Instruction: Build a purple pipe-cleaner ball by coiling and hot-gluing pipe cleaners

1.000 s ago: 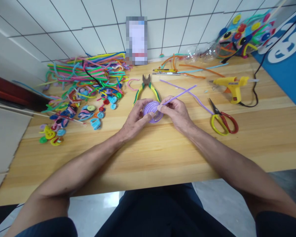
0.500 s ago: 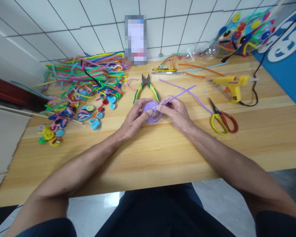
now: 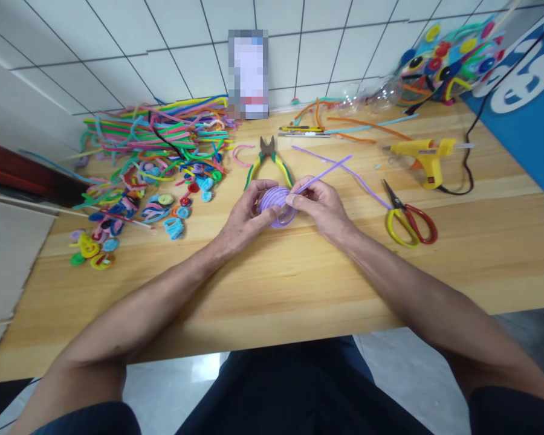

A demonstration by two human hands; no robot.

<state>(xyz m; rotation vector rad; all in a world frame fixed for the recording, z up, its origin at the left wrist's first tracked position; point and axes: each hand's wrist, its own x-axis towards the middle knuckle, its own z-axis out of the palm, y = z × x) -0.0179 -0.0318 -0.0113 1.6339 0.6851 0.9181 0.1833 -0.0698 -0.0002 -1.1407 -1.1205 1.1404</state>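
Between my hands is a round coil of purple pipe cleaner (image 3: 275, 198), its rings wound around something clear and shiny that is partly hidden. My left hand (image 3: 249, 214) is closed around the coil's left side, thumb pressed on its front. With thumb and fingers, my right hand (image 3: 320, 205) pinches the purple strand at the coil's right edge; the strand's free end points up and to the right. Just behind the coil lie pliers (image 3: 268, 158) with green and yellow handles. Another loose purple pipe cleaner (image 3: 362, 181) stretches across the table toward the scissors (image 3: 403, 220).
A heap of colourful pipe cleaners (image 3: 163, 130) and several small coiled pieces (image 3: 174, 226) cover the left. At right are a yellow glue gun (image 3: 428, 158) with a black cord and a decorated clear bottle (image 3: 439, 69). A blurred phone (image 3: 249, 75) leans against the tiled wall.
The coil has turned and tilted slightly between my fingers, showing more of its ringed side. The strand's free end has shifted a little to the left.
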